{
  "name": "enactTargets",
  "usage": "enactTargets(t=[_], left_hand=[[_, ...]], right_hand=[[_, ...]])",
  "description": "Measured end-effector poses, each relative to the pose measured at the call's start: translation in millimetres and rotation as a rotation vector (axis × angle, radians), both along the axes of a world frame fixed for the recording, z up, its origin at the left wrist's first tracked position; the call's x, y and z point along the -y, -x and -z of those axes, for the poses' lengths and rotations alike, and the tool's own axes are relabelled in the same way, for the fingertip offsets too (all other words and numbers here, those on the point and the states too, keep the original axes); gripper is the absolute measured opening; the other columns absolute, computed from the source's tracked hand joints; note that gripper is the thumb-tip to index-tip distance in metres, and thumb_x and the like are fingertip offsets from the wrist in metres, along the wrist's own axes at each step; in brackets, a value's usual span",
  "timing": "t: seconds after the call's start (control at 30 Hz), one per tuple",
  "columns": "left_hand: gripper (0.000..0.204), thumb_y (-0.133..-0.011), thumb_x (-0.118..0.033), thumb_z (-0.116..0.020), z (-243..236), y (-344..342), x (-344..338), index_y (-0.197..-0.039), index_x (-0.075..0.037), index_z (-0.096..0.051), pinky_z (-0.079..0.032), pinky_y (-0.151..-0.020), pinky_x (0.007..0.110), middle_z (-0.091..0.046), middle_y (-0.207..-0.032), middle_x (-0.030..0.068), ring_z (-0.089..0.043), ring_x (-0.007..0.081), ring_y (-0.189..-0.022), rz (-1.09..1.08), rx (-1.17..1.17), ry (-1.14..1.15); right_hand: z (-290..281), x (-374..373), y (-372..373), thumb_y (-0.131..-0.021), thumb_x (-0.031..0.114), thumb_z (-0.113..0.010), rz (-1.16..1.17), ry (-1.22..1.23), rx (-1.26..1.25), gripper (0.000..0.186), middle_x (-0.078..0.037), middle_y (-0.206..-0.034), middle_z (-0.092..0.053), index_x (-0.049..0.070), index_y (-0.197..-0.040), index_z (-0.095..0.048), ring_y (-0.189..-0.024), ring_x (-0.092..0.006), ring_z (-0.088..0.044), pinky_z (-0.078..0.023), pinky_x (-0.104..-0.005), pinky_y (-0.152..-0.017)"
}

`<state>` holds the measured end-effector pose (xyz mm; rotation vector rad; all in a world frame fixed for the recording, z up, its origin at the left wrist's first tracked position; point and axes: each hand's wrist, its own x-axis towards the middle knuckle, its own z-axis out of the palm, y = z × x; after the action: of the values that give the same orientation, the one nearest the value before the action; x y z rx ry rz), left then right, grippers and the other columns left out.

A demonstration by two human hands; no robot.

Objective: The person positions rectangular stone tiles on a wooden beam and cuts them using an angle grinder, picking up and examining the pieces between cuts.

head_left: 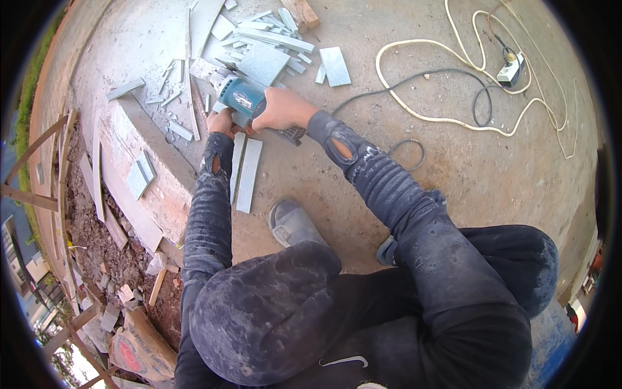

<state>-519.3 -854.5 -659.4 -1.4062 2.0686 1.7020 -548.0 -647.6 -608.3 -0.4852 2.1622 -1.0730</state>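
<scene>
My right hand (283, 109) is closed around a handheld power cutter (241, 98) with a teal motor housing, a grey metal head and a dark rear end. Just below the tool's body, my left hand (221, 122) is closed on a small pale tile piece (241, 119), whose edges show beside the fingers. The tool hides part of that piece, and its blade cannot be made out. Two long tile strips (249, 175) lie on the ground close to my wrists. Beyond the tool rests a larger grey-blue tile (264, 63) among several cut offcuts (272, 37).
A squarish tile (334, 66) lies right of the pile. A white cable (440, 120) and a dark cord loop toward a socket block (510, 70). At left, a concrete ledge (139, 159) carries a tile piece, beside rubble, planks and a torn sack (139, 347). My sandalled foot (295, 222) is near the strips.
</scene>
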Motion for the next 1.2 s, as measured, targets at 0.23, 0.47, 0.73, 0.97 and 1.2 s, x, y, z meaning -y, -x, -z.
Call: enactTargets(t=[0.23,0.47,0.73,0.97,1.2], left_hand=[[0.027,-0.089,-0.010,-0.053,2,-1,4,-0.112,0.005,-0.054,-0.056,-0.050,0.038,-0.061,-0.093,0.0166,-0.065,0.0266,-0.063,-0.001,-0.022,-0.041],[0.027,-0.089,-0.012,-0.055,-4,-1,-5,-0.111,0.003,-0.056,-0.054,-0.055,0.037,-0.059,-0.097,0.0173,-0.061,0.0248,-0.069,-0.046,-0.004,-0.031],[0.028,-0.089,-0.014,-0.054,2,-1,3,-0.112,0.002,-0.055,-0.054,-0.055,0.038,-0.059,-0.096,0.0153,-0.059,0.0238,-0.068,-0.041,0.022,-0.040],[0.028,-0.091,-0.012,-0.049,6,0,7,-0.115,0.003,-0.054,-0.057,-0.058,0.038,-0.061,-0.099,0.0156,-0.067,0.0299,-0.080,-0.018,0.030,-0.019],[0.028,-0.088,-0.006,-0.047,-6,0,-5,-0.112,0.008,-0.049,-0.057,-0.049,0.033,-0.063,-0.096,0.0205,-0.069,0.0274,-0.072,-0.026,0.021,-0.075]], right_hand=[[-7,-5,-3,-0.055,0.038,-0.075,-0.002,-0.005,0.024,0.069,-0.030,-0.096,-0.066,-0.011,-0.101,-0.061,-0.089,-0.0397,-0.067,-0.053,-0.0382,-0.078],[-10,-14,-7,-0.055,0.037,-0.075,0.004,-0.008,0.050,0.066,-0.029,-0.095,-0.067,-0.010,-0.101,-0.061,-0.088,-0.0382,-0.067,-0.053,-0.0382,-0.077],[-10,-20,-11,-0.056,0.036,-0.075,-0.008,0.000,0.056,0.065,-0.027,-0.093,-0.067,-0.009,-0.100,-0.062,-0.086,-0.0369,-0.067,-0.053,-0.0379,-0.076],[-14,-30,-16,-0.055,0.036,-0.075,-0.016,-0.016,0.069,0.064,-0.027,-0.093,-0.067,-0.009,-0.099,-0.061,-0.086,-0.0377,-0.067,-0.053,-0.0387,-0.076],[-6,-38,-21,-0.055,0.036,-0.075,-0.012,0.001,0.062,0.065,-0.027,-0.093,-0.067,-0.009,-0.100,-0.061,-0.085,-0.0377,-0.066,-0.052,-0.0387,-0.076]])
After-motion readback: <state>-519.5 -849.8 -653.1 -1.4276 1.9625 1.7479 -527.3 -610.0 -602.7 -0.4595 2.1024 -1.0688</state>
